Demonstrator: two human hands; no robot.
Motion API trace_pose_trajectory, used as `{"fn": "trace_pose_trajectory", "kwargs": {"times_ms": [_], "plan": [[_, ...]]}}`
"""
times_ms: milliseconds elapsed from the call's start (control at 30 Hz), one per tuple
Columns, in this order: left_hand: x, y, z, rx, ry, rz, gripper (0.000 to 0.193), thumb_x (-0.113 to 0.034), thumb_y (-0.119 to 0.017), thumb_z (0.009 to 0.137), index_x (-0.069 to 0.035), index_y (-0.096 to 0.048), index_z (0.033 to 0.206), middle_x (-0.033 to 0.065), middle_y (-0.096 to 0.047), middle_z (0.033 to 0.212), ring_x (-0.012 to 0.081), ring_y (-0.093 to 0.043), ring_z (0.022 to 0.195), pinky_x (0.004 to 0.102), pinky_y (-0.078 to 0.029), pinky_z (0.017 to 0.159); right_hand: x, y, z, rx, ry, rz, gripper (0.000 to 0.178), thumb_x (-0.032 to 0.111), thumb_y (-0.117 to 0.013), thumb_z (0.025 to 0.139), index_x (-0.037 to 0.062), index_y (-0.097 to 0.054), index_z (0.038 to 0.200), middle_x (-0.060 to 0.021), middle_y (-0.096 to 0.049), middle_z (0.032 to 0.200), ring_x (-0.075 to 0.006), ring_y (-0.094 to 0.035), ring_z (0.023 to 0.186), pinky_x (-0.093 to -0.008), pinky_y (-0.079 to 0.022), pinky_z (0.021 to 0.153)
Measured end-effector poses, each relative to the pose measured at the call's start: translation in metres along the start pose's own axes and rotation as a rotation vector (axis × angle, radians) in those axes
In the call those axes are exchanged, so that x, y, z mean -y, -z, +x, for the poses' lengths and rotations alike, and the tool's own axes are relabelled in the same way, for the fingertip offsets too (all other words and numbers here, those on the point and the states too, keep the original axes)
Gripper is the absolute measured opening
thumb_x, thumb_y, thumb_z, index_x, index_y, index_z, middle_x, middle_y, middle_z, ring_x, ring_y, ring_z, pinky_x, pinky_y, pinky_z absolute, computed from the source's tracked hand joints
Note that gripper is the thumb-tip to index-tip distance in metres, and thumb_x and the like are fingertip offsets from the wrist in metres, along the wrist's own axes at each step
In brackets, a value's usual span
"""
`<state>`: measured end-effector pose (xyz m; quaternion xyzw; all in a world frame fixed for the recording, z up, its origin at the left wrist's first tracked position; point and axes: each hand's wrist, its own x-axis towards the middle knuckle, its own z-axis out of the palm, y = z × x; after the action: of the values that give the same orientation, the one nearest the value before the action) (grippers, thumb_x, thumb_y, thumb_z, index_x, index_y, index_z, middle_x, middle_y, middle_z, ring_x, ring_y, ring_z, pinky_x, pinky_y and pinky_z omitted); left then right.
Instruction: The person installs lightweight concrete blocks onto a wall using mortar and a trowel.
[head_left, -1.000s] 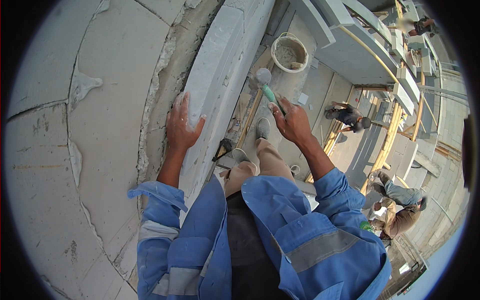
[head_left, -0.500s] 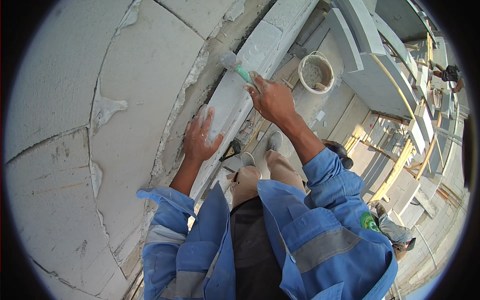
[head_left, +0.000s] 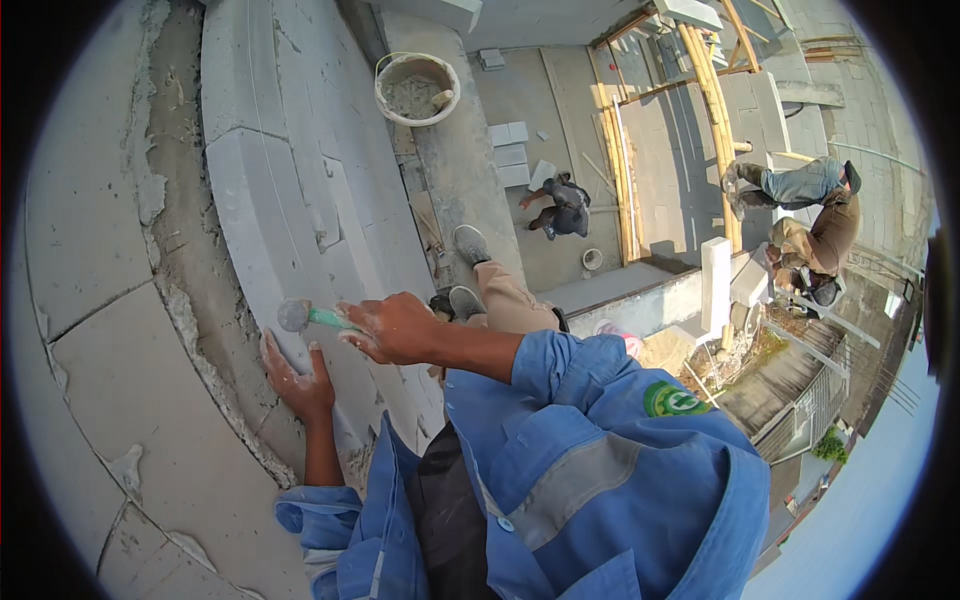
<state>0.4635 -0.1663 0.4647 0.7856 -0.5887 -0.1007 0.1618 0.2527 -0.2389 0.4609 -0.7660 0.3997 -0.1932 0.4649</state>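
My right hand (head_left: 392,328) is closed round the green handle of a mallet (head_left: 294,315) with a rounded, pale grey head. The head is over the top of a light grey block (head_left: 255,190) in the wall, just beyond my left fingers; whether it touches the block I cannot tell. My left hand (head_left: 303,388) lies against the block's edge, thumb and fingers apart, with nothing in it. Whitish dust covers the fingers of both hands. Alongside the block runs a rough, mortar-smeared gap (head_left: 185,200), with larger wall panels (head_left: 130,370) to its left.
A bucket of grey mortar (head_left: 417,90) stands on a ledge beyond the wall. Below, a person in dark clothing (head_left: 565,207) bends near stacked white blocks (head_left: 510,155). More people (head_left: 825,215) work at the right, by bamboo poles (head_left: 712,120). My shoes (head_left: 470,245) are beside the wall.
My view has swung round to the right, bringing more of the workers into sight. The mallet's head is now close by my left fingers. My left hand still rests on the block.
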Motion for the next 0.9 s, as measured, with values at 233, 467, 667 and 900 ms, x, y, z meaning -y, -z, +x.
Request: {"fn": "trace_pose_trajectory", "kwargs": {"times_ms": [233, 467, 667, 900], "plan": [[-0.011, -0.008, -0.001, 0.017, -0.108, -0.021, 0.07, -0.026, -0.063, 0.088, -0.003, -0.033, 0.146, 0.0244, -0.04, 0.142, 0.0403, -0.041, 0.13, 0.0484, -0.033, 0.108, -0.127, -0.053, -0.121, 0.02, -0.819, -0.065, 0.035, 0.021, -0.056, 0.088, 0.0006, -0.054, 0.117, -0.0176, -0.067, 0.084, -0.0363, -0.067, 0.077, -0.0498, -0.052, 0.065], [-0.002, -0.008, -0.007, 0.047, 0.004, 0.031, 0.067, -0.03, -0.058, 0.092, -0.005, -0.031, 0.148, 0.0229, -0.036, 0.145, 0.0385, -0.039, 0.13, 0.0468, -0.035, 0.107, -0.257, -0.121, -0.292, -0.421, -1.413, 0.312, 0.039, 0.027, -0.06, 0.079, -0.0092, -0.068, 0.088, -0.0295, -0.066, 0.098, -0.0416, -0.066, 0.094, -0.0459, -0.053, 0.083], [-0.006, -0.01, -0.008, 0.041, 0.033, 0.031, 0.07, -0.028, -0.058, 0.091, -0.005, -0.027, 0.149, 0.0224, -0.034, 0.145, 0.0384, -0.04, 0.129, 0.0473, -0.038, 0.104, -0.266, -0.125, -0.383, -0.643, -1.643, 0.46, 0.044, 0.027, -0.06, 0.081, -0.0157, -0.064, 0.091, -0.033, -0.065, 0.088, -0.0437, -0.068, 0.086, -0.0479, -0.053, 0.071], [0.001, -0.005, -0.005, 0.003, 0.018, 0.033, 0.07, -0.021, -0.059, 0.089, -0.001, -0.028, 0.148, 0.024, -0.033, 0.146, 0.0384, -0.033, 0.135, 0.047, -0.024, 0.113, -0.323, -0.112, -0.358, -0.697, -1.601, 0.892, 0.028, 0.015, -0.054, 0.085, -0.0116, -0.06, 0.082, -0.018, -0.061, 0.07, -0.0266, -0.06, 0.053, -0.0414, -0.044, 0.045]]}}
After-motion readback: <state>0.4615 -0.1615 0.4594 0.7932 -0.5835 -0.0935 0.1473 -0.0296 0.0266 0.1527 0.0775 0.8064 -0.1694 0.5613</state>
